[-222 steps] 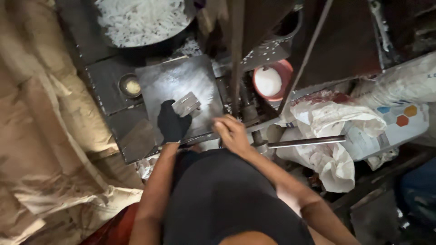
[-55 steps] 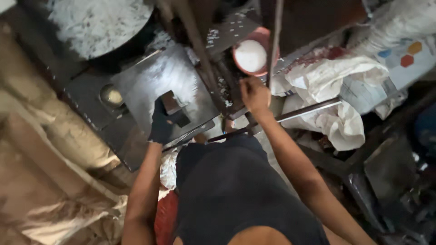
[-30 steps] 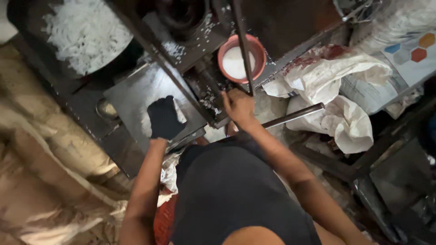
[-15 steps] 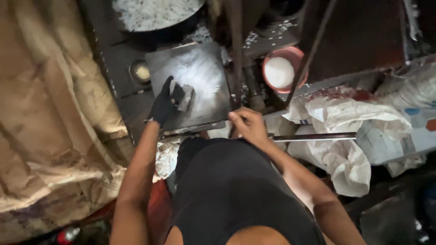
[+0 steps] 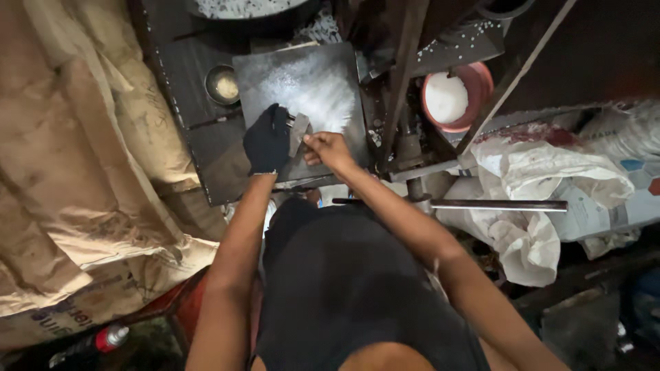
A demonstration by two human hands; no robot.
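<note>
Pinching small grey metal piece between both hands over dark metal plate. Our left hand, in black glove, curls round piece's left side; our right hand, bare, nips its right edge with fingertips. White powder smear on plate just beyond. Small round cup far left. Pink bowl with white contents far right. Horizontal steel bar right of us, beside white sacks.
</note>
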